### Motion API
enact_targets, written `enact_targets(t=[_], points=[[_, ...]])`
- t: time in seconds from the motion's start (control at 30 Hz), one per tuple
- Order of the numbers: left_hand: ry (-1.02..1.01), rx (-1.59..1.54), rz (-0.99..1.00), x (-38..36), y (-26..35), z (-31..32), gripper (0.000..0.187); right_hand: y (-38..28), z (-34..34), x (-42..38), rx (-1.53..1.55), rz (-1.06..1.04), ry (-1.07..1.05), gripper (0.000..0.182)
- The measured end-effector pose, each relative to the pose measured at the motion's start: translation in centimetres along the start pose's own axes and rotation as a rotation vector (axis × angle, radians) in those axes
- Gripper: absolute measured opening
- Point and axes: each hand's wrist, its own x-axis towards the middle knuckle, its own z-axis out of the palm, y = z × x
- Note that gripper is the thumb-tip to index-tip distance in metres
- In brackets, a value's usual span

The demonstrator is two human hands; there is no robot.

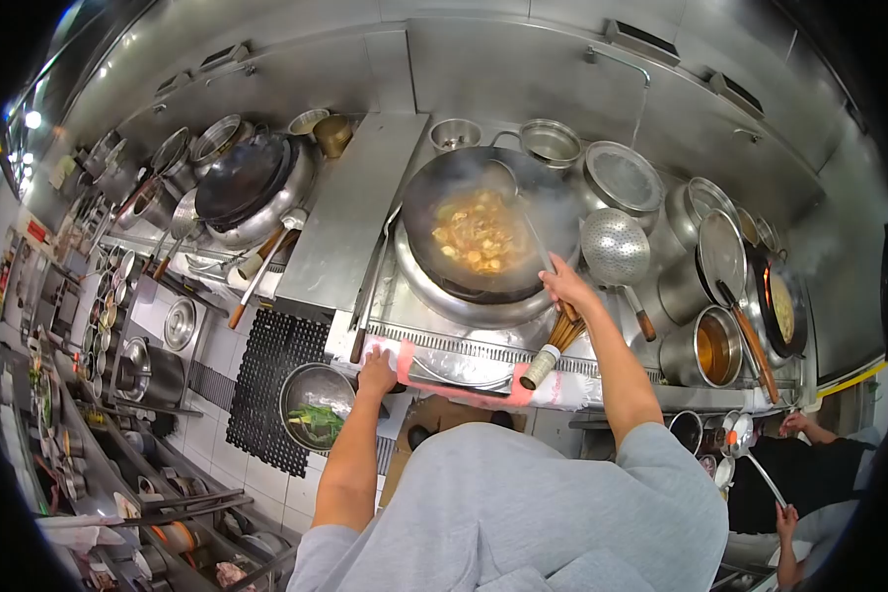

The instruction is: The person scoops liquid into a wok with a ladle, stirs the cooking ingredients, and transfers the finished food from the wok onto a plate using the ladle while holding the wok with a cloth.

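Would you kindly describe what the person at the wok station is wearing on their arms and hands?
Both arms are bare from the short sleeves of a grey T-shirt downward. The left hand and right hand wear no gloves. No watch, bracelet or ring is visible on either wrist or on the fingers, though the picture is small.

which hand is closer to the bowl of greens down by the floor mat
Left. The left hand rests on the stove's front edge, just right of the bowl of greens. The right hand is farther off, gripping a ladle handle over the wok.
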Motion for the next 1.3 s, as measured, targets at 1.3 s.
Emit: enact_targets(t=[1.3], points=[[-0.014, 0.014, -0.019, -0.4, 0.9, -1.0, 0.058, 0.6, -1.3, -5.9, 0.636, 0.194, -0.298, 0.066]])
